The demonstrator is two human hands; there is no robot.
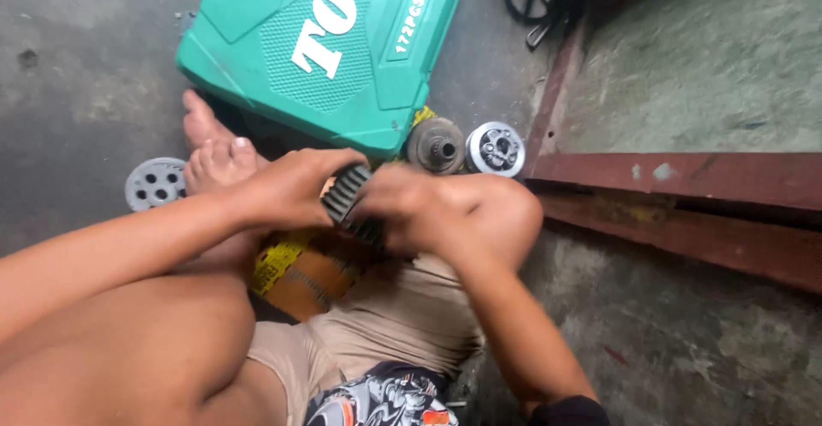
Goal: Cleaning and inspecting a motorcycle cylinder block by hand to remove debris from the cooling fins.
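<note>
Both your hands grip one dark toothed part (349,196) over your knees: left hand (287,190) curled on its end, right hand (402,208) blurred, fingers wrapped. It may slip onto your bare foot (210,148). Counted: one green case (325,41), three round parts beyond.

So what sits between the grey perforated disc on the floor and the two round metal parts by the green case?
In the head view: the bare foot, then both hands, left hand and right hand, gripping a black toothed part.

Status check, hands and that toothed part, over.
Left hand and right hand both gripping black toothed part. Right hand blurred. Two round parts on floor beyond, apart; nothing blocking.
</note>
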